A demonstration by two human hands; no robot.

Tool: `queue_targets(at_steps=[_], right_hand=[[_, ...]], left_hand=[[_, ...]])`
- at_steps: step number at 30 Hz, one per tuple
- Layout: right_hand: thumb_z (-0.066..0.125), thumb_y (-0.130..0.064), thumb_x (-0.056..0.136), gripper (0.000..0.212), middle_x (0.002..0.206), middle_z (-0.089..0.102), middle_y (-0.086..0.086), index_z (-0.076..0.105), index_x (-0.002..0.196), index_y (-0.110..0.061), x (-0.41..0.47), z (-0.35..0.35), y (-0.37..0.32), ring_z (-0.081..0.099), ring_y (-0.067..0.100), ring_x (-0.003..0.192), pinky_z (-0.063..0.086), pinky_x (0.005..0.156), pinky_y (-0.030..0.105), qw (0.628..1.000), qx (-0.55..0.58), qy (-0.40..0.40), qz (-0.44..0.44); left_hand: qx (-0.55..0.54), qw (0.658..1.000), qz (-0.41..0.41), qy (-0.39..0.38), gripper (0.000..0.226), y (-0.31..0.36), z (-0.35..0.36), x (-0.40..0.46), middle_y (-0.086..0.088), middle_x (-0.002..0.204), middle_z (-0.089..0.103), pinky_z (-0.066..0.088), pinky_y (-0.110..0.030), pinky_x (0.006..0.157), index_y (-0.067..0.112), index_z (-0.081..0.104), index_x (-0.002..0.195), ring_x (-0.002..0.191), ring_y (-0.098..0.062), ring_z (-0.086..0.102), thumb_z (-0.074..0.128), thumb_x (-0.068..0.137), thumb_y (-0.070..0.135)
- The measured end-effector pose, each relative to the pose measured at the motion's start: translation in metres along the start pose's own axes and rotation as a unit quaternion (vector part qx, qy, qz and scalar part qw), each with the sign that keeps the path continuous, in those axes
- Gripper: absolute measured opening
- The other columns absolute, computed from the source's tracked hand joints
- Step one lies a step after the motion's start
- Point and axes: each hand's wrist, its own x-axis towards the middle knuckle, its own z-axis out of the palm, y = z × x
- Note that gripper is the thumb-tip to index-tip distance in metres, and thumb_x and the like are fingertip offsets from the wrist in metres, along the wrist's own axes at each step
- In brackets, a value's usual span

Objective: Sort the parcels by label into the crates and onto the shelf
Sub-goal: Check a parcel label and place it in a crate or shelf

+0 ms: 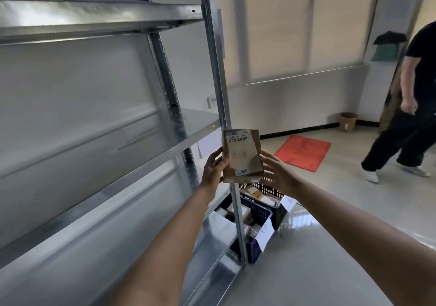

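Note:
A small brown cardboard parcel with a barcode label near its top is held upright in front of me, just right of the metal shelf unit. My left hand grips its left edge with the thumb across the front. My right hand touches its right edge with fingers spread and nearly straight. Below the parcel on the floor stand blue crates with paper tags, holding several parcels. The shelf boards in view are bare.
The shelf's front post stands just left of the parcel. A red mat lies on the floor beyond. A person in dark clothes walks at the right. A small brown bin sits by the wall.

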Motion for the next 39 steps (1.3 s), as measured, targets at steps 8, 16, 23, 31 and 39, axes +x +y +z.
queue_targets(at_steps=[8,16,23,31,39], right_hand=[[0.064,-0.052,0.078,0.07,0.134,0.059,0.005,0.041,0.143,-0.039,0.046,-0.082,-0.021,0.057,0.028,0.123,0.043,0.105,0.052,0.999,-0.032,-0.043,-0.002],[0.051,-0.036,0.098,0.049,0.134,0.057,0.004,0.039,0.146,-0.035,0.084,-0.148,-0.033,0.055,0.027,0.122,0.045,0.102,0.047,0.996,-0.038,-0.077,0.014],[0.052,-0.037,0.098,0.051,0.134,0.057,0.004,0.039,0.147,-0.035,0.137,-0.177,-0.033,0.057,0.026,0.12,0.043,0.107,0.05,0.995,-0.04,-0.083,0.029],[0.054,-0.035,0.098,0.047,0.122,0.063,0.001,0.044,0.143,-0.035,0.212,-0.228,-0.05,0.063,0.02,0.106,0.053,0.082,0.034,0.997,-0.052,-0.035,0.044],[0.057,-0.039,0.096,0.05,0.13,0.061,0.004,0.043,0.144,-0.036,0.302,-0.254,-0.073,0.062,0.023,0.112,0.052,0.084,0.037,0.997,-0.072,-0.001,0.039]], left_hand=[[-0.011,0.999,0.004,0.042,0.034,-0.013,0.074,0.05,-0.013,0.134,0.059,0.057,-0.021,0.064,0.027,0.051,0.128,0.112,-0.023,0.061,0.061,0.095,0.022],[-0.011,0.998,-0.005,0.065,0.047,-0.033,0.128,0.09,-0.011,0.131,0.06,0.057,-0.02,0.061,0.022,0.046,0.14,0.099,-0.014,0.064,0.061,0.095,0.024],[-0.001,0.996,-0.013,0.089,0.042,-0.05,0.145,0.149,-0.01,0.129,0.061,0.057,-0.028,0.069,0.027,0.049,0.134,0.1,-0.018,0.065,0.063,0.094,0.028],[0.005,0.998,-0.047,0.028,0.044,-0.067,0.169,0.253,-0.01,0.135,0.057,0.053,-0.034,0.079,0.027,0.046,0.136,0.107,-0.018,0.059,0.061,0.095,0.03],[0.005,0.998,-0.06,-0.002,0.048,-0.062,0.178,0.356,-0.008,0.134,0.057,0.048,-0.03,0.07,0.026,0.041,0.142,0.107,-0.019,0.057,0.058,0.097,0.03]])
